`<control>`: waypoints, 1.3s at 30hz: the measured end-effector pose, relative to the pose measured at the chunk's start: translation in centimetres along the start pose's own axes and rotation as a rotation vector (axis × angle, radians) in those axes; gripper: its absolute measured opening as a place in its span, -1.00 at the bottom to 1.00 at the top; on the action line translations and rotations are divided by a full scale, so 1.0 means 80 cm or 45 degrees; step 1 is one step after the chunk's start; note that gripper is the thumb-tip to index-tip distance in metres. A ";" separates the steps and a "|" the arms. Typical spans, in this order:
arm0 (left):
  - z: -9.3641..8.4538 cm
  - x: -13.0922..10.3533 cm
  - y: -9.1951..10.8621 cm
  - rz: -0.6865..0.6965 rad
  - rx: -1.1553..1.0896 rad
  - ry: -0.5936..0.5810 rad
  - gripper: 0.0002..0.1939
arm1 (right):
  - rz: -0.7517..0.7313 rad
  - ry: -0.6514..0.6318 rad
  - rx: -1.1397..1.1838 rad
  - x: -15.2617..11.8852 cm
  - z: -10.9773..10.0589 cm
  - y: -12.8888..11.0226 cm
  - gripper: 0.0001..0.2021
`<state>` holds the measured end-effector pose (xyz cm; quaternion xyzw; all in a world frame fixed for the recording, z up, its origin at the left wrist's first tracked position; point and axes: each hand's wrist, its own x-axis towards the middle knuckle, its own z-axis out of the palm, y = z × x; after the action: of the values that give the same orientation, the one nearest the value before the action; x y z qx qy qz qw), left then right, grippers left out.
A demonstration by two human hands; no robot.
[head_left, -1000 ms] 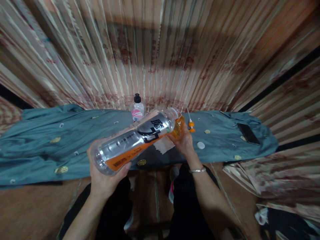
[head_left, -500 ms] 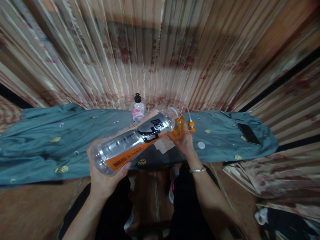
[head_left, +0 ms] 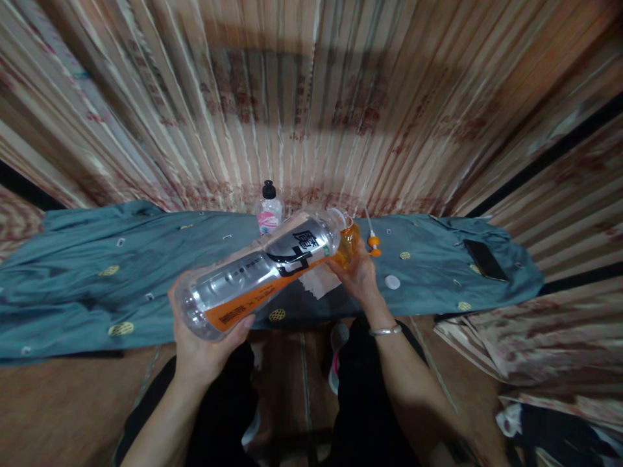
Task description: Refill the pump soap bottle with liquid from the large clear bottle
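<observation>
My left hand (head_left: pixel 209 347) grips the base of a large clear plastic drink bottle (head_left: pixel 265 272) with a silver and orange label. The bottle lies tilted, its neck pointing right and up at the mouth of a small orange bottle (head_left: pixel 347 246). Around that small bottle my right hand (head_left: pixel 359 275) is closed, fingers partly hidden. Whether liquid flows between the two mouths I cannot tell. An orange pump head (head_left: pixel 374 242) with a clear tube lies just beyond my right hand. A white cap (head_left: pixel 392 282) rests on the cloth, and a pale piece of paper (head_left: pixel 318 283) shows below the bottles.
A clear squeeze bottle (head_left: pixel 269 211) with a black cap and pink label stands behind the big bottle. Toward the right lies a black phone (head_left: pixel 485 260). Teal cloth (head_left: pixel 73 279) covers the narrow table, and a pleated curtain (head_left: pixel 292 97) hangs behind it.
</observation>
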<state>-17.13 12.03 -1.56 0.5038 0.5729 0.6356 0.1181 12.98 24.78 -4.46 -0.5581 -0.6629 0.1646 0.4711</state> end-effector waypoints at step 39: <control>0.006 0.001 0.001 -0.073 -0.033 0.027 0.06 | 0.011 0.016 -0.031 0.001 0.004 0.004 -0.13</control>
<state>-16.78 12.35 -1.48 0.4787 0.5802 0.6446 0.1365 12.92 25.02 -4.80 -0.5677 -0.6596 0.1550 0.4676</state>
